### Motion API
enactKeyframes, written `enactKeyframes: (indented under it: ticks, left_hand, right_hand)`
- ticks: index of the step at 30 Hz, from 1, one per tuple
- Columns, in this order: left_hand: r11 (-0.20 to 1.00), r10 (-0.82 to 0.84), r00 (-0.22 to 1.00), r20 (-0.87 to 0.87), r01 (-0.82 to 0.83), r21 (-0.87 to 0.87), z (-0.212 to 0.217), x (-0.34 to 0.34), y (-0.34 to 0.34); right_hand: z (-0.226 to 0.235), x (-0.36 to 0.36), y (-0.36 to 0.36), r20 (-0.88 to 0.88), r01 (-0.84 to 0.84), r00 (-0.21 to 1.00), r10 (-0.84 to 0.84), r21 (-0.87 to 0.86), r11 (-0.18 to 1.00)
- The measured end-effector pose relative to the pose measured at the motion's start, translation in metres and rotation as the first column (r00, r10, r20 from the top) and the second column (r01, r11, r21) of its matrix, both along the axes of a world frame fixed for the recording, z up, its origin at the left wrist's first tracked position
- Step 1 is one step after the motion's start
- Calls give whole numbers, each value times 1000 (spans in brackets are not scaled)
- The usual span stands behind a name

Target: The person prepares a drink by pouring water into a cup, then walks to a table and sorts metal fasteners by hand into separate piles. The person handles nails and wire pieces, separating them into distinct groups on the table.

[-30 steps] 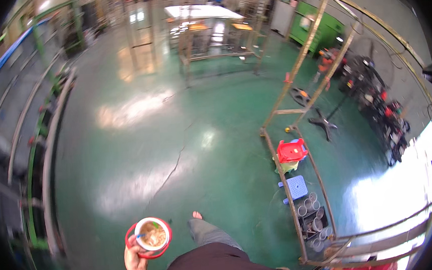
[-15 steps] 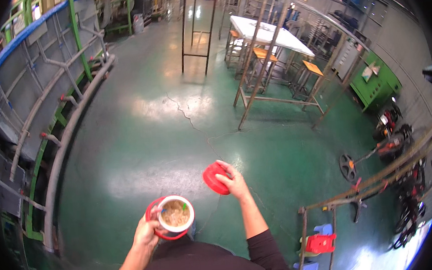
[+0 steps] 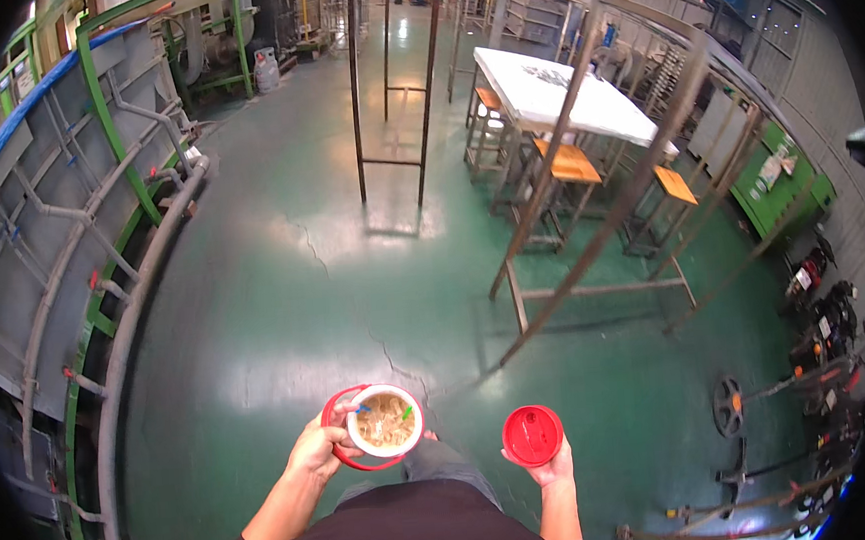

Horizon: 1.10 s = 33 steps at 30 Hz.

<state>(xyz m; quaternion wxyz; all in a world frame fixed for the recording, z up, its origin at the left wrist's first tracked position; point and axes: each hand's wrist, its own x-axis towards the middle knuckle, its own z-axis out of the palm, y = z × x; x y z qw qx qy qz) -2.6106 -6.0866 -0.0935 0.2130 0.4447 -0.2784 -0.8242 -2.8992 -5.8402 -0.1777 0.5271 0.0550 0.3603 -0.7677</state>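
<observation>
My left hand (image 3: 315, 449) grips a round white tub (image 3: 419, 427) with a red ring-like handle around it, in front of me at lower middle. The tub has no cover on it. Inside lies a pale brown liquid with lumps that look like ice, and a blue and a green piece that may be straws stick up from it. My right hand (image 3: 555, 470), further right, closes around a red round lid (image 3: 533, 435). Its hollow side seems to face up, and the two hands are well apart.
On the right stands a metal frame (image 3: 574, 290) with upright posts. Behind it are a white-topped table (image 3: 570, 90) and wooden-seated stools (image 3: 570, 163). A dark, narrow frame (image 3: 392, 161) stands ahead. Grey pipes (image 3: 128, 362) run along the left; trimmer-like machines (image 3: 728, 408) lie right.
The room has shifted nearer as I walk forward. My right hand has moved right and down with the lid, turning it over. The tub stays in my left hand, slightly further right.
</observation>
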Motion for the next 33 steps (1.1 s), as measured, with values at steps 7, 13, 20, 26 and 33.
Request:
enactKeyframes:
  ticks: [7, 13, 20, 26, 33]
  left_hand:
    - [982, 188, 980, -64, -188, -2, 15, -149, -214]
    - [979, 195, 980, -34, -196, -56, -8, -318, -433]
    - [996, -51, 998, 47, 54, -66, 22, -544, -637]
    - [959, -271, 963, -13, 269, -94, -28, -763, -745]
    - [918, -396, 918, -28, 396, 4, -85, -1040, -788]
  right_hand:
    - [39, -179, -332, -45, -306, 946, 321, -450, 839]
    - [17, -309, -589, 22, -144, 985, 169, -413, 899]
    - [-25, -493, -717, 193, 225, 963, -189, -186, 957]
    - [-124, -753, -779, 166, 663, 745, -646, -79, 744]
    - [-228, -1040, -775, 27, 892, 431, -902, 140, 430]
